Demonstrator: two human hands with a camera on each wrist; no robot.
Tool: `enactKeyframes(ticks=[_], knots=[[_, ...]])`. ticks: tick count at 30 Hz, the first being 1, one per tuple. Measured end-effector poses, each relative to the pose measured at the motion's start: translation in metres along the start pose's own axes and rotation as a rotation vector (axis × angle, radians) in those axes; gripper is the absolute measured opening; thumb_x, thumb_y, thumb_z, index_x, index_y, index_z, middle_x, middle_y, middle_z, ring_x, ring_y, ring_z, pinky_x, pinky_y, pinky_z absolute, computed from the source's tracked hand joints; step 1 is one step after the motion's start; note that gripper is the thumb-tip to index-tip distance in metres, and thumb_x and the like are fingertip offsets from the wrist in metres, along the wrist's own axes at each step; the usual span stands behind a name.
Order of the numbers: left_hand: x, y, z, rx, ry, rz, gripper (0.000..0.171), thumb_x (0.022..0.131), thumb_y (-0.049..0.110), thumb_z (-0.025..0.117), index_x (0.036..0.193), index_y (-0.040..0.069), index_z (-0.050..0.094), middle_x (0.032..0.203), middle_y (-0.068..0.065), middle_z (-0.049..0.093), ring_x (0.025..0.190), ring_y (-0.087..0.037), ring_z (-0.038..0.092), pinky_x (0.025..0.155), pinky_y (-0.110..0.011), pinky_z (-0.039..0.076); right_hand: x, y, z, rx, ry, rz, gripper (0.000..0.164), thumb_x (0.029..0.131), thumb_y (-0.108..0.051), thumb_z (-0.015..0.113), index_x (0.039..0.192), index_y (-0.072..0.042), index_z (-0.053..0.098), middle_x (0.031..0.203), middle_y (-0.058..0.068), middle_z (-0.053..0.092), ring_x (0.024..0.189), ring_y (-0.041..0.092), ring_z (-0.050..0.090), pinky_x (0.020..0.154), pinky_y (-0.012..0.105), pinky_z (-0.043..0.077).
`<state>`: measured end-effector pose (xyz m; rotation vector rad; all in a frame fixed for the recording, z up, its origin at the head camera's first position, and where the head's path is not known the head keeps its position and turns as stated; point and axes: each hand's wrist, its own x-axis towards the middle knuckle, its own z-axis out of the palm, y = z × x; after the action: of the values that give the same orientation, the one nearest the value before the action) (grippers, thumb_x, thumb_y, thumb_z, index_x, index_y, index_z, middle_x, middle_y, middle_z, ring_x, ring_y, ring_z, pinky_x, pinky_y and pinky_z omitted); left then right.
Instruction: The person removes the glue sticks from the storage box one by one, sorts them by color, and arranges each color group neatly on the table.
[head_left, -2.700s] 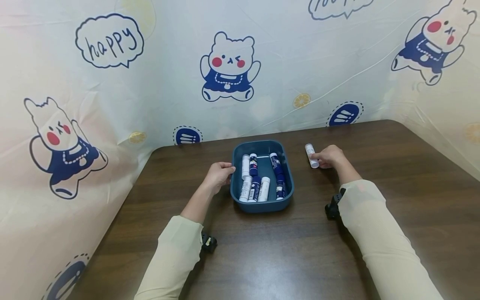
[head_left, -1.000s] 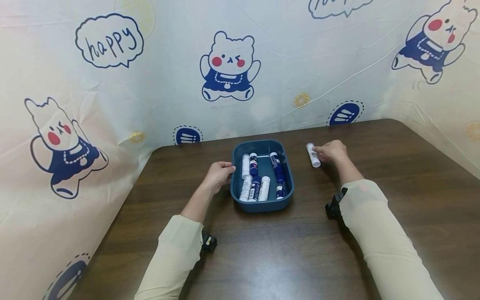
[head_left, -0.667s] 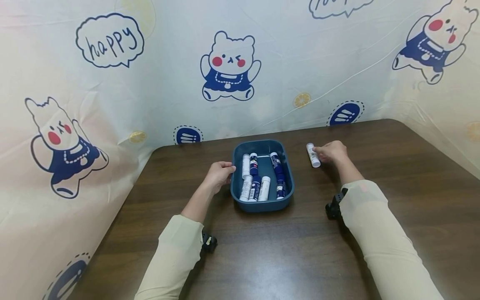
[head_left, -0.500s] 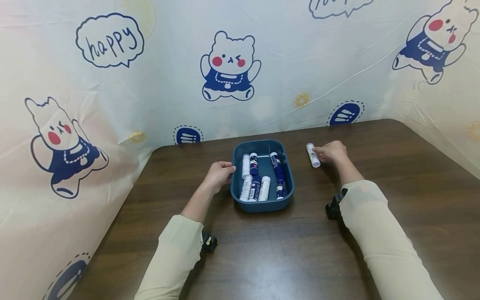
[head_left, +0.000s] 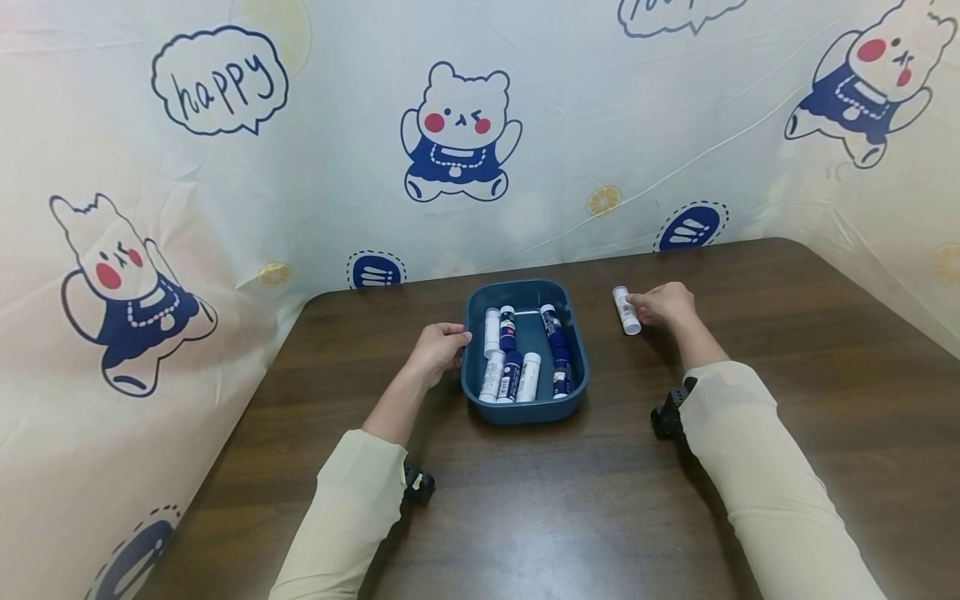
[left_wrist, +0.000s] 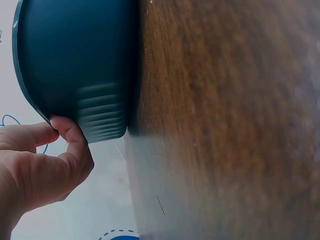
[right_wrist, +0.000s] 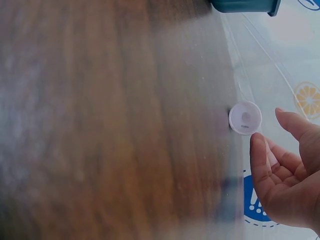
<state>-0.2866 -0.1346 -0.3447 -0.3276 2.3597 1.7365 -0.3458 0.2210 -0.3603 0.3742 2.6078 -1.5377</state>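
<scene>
My left hand [head_left: 435, 354] pinches the left rim of a dark blue plastic bin [head_left: 529, 414], thumb and index finger meeting at its edge in the left wrist view. Inside lie white and navy tubes that look like glue sticks [head_left: 528, 377], grouped at the left and along the right wall. To the right of the bin, a white glue stick [head_left: 624, 310] lies on the table. My right hand [head_left: 663, 303] is beside it; in the right wrist view a fingertip is right at the round end [right_wrist: 245, 118], with the thumb held apart.
The brown wooden table [head_left: 480, 508] extends around the bin, its back edge against a printed cloth [head_left: 337, 167] with cartoon bears. A black wrist camera [head_left: 667, 414] sits under the right cuff, another wrist camera [head_left: 418, 486] under the left.
Since the earliest frame my right hand has shifted slightly right and its hold on the white glue stick has loosened; the stick has moved slightly right. My left hand stays at the bin.
</scene>
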Motion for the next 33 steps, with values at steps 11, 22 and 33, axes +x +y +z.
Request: enactKeyframes(ticks=[11,22,33], knots=[[0.0,0.0,0.0,-0.001,0.0,-0.001,0.032,0.095,0.013,0.052,0.124,0.0,0.051,0.118,-0.017,0.053,0.096,-0.028,0.055,0.084,-0.035,0.048,0.001,-0.002,0.002,0.001,0.001,-0.031,0.047,0.085,-0.025,0.065,0.113,0.012,0.057,0.07,0.006,0.063,0.059,0.009,0.062,0.064,0.028,0.053],[0.001,0.0,0.0,-0.002,0.0,-0.002,0.033,0.095,0.012,0.052,0.125,0.0,0.05,0.117,-0.016,0.053,0.094,-0.027,0.054,0.084,-0.035,0.048,-0.009,-0.014,0.003,-0.073,-0.016,-0.09,0.051,0.087,-0.035,0.062,0.114,0.008,0.059,0.087,0.014,0.067,0.069,0.014,0.065,0.078,0.036,0.049],[0.001,0.0,-0.001,0.0,0.003,-0.01,0.033,0.095,0.013,0.053,0.125,0.001,0.05,0.116,-0.015,0.053,0.095,-0.026,0.054,0.084,-0.035,0.048,-0.015,-0.028,0.011,-0.05,-0.004,-0.148,0.051,0.087,-0.036,0.063,0.113,0.006,0.06,0.092,0.017,0.067,0.075,0.018,0.066,0.081,0.039,0.05]])
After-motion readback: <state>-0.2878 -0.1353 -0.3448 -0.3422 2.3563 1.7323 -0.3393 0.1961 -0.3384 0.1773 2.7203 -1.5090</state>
